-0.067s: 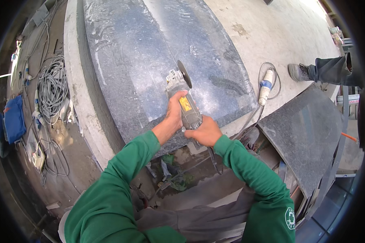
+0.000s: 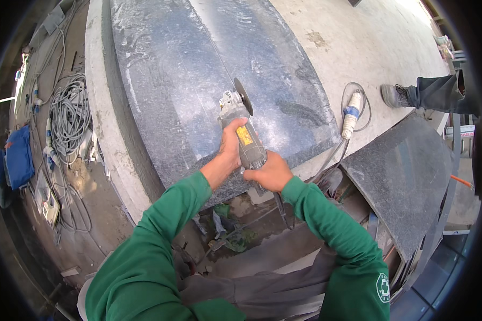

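My left hand (image 2: 229, 143) grips the grey, dusty angle grinder (image 2: 243, 138) with a yellow label, its thumb over the body near the gear head. My right hand (image 2: 270, 173) is wrapped round the grinder's rear end, where the power cable leaves it. The thin dark cutting disc (image 2: 241, 94) stands on edge at the front, in line with a long straight groove in a dark speckled stone slab (image 2: 166, 85). Whether the disc touches the slab I cannot tell.
Concrete ledges (image 2: 99, 64) border the slab. A white-blue plug connector (image 2: 351, 115) with looped cable lies to the right, near another person's shoe (image 2: 396, 96) and trouser leg. Stone offcuts (image 2: 396, 176) lie at lower right. Coiled cables (image 2: 69, 120) and blue fabric (image 2: 17, 155) lie at left.
The grinder's head and disc sit very slightly higher in the view, a little further forward along the groove. My hands keep the same grip.
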Available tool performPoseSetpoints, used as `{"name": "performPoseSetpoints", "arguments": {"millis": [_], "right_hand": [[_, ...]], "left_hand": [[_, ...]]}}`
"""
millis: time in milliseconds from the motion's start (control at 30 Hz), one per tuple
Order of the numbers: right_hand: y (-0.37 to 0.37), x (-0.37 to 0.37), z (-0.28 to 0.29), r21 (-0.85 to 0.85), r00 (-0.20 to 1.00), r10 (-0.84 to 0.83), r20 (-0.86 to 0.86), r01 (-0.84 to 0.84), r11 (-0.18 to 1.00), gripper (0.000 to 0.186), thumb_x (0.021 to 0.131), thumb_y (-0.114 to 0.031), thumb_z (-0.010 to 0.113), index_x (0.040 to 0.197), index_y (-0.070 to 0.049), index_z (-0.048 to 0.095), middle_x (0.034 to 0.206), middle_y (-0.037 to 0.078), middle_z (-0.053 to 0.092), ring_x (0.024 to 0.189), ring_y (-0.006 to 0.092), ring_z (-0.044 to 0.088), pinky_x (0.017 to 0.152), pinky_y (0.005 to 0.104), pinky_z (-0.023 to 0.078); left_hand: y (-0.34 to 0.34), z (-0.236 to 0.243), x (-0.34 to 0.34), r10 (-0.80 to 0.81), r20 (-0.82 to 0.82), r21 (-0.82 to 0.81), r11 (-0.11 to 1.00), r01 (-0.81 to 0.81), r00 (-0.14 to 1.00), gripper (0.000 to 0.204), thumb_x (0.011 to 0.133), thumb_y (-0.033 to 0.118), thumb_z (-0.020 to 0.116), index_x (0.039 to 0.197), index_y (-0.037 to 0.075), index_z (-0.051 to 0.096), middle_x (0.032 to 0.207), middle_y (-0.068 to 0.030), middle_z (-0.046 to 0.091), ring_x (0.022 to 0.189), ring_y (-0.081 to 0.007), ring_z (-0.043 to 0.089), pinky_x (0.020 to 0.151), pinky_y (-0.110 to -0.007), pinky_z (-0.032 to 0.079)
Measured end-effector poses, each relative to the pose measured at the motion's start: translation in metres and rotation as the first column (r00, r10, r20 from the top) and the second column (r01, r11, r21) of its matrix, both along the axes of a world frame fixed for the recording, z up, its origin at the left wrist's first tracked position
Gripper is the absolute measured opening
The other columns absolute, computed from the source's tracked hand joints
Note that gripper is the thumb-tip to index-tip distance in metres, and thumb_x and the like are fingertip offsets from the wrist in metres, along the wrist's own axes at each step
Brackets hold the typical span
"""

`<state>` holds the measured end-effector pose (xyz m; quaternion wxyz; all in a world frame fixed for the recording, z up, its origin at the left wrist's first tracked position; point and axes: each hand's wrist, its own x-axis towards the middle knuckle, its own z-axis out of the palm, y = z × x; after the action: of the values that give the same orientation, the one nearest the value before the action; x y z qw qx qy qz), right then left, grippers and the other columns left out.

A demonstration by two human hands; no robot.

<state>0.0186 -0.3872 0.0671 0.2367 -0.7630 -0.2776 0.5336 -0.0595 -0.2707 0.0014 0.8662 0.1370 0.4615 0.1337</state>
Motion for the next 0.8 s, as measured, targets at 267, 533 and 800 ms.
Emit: {"name": "performPoseSetpoints", "arguments": {"millis": [267,533,800], "right_hand": [[0.049,0.012,-0.016,-0.011,0.999,-0.032,0.016,0.033,0.999,0.046,0.062,-0.027,0.079,0.097,0.001,0.07,0.088,0.014,0.071,0.08,0.0233,0.068,0.075,0.0344,0.053],[0.04,0.013,-0.011,-0.066,0.998,-0.055,0.017,0.056,0.996,0.05,0.062,-0.031,0.079,0.1,0.001,0.07,0.092,0.016,0.072,0.085,0.027,0.069,0.077,0.0358,0.054],[0.005,0.003,0.0,0.0,1.0,-0.002,-0.01,0.002,1.0,0.048,0.065,-0.031,0.078,0.102,-0.001,0.069,0.092,0.014,0.072,0.087,0.0263,0.069,0.081,0.036,0.053]], "left_hand": [[0.051,-0.011,0.014,0.001,0.002,0.06,0.998,-0.001,1.0,0.042,0.081,0.038,0.062,0.101,0.002,0.056,0.082,-0.0149,0.062,0.069,-0.0308,0.065,0.065,-0.044,0.056],[0.043,-0.007,0.014,-0.017,-0.002,0.049,0.999,0.017,1.0,0.043,0.081,0.038,0.062,0.103,0.002,0.054,0.083,-0.0146,0.062,0.069,-0.0304,0.065,0.063,-0.044,0.057],[0.005,0.0,0.003,0.001,-0.031,0.036,0.999,0.0,1.0,0.042,0.081,0.038,0.062,0.103,0.002,0.055,0.083,-0.0146,0.062,0.068,-0.0295,0.065,0.063,-0.043,0.057]]}}
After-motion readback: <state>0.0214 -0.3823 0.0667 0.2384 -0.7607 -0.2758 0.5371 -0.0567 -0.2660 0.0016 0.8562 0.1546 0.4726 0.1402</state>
